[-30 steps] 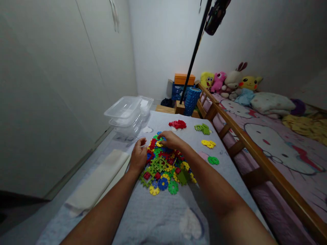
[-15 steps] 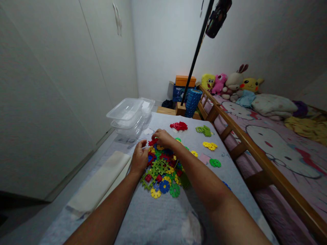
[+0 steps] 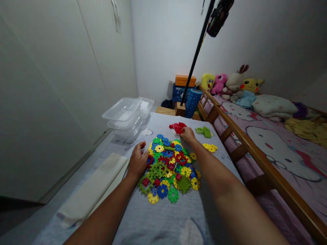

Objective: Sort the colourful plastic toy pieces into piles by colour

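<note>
A mixed pile of red, blue, yellow and green plastic interlocking pieces (image 3: 168, 166) lies on a grey quilted cloth (image 3: 158, 221). My left hand (image 3: 138, 160) rests at the pile's left edge, fingers curled, thumb up. My right hand (image 3: 188, 133) reaches past the pile to a small heap of red pieces (image 3: 177, 127), fingers closed at its edge. To the right lie a green heap (image 3: 203, 131) and a yellow heap (image 3: 209, 147).
Stacked clear plastic containers (image 3: 126, 115) stand at the cloth's far left. A wooden bed rail (image 3: 245, 146) runs along the right, with soft toys (image 3: 230, 83) on the bed. A black pole (image 3: 195, 58), boxes (image 3: 184, 81) and a folded white cloth (image 3: 94, 185) are nearby.
My right hand has moved from the pile's far edge out to the red heap. My left hand stayed at the pile's left side.
</note>
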{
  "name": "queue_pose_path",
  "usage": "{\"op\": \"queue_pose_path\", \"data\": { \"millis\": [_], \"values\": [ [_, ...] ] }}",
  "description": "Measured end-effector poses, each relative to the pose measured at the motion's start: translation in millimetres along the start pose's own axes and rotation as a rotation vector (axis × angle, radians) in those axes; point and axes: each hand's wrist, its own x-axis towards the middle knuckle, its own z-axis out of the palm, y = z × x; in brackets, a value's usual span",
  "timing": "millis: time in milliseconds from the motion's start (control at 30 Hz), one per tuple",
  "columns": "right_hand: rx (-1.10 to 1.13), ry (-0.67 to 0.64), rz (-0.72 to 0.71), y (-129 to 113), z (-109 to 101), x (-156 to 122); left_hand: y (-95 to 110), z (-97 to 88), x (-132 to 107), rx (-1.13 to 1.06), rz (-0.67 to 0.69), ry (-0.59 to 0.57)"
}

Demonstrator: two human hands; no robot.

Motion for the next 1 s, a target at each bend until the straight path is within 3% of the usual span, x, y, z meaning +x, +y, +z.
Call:
{"op": "queue_pose_path", "data": {
  "millis": [133, 533, 700, 1000],
  "values": [
    [-0.002, 0.004, -0.002, 7.5, 6.2, 0.2, 0.1, 0.0, -0.7, 0.009, 0.01, -0.009],
    [0.075, 0.143, -0.005, -2.5, 18.7, 8.9, -3.1, 1.7, -0.1, 0.015, 0.021, -0.009],
    [0.053, 0.14, 0.087, -11.0, 20.8, 11.4, -4.2, 2.6, 0.5, 0.044, 0.035, -0.029],
    [0.122, 0.145, 0.046, -7.3, 6.6, -10.6, -3.5, 2.4, 1.0, 0.043, 0.048, -0.019]
  ]
}}
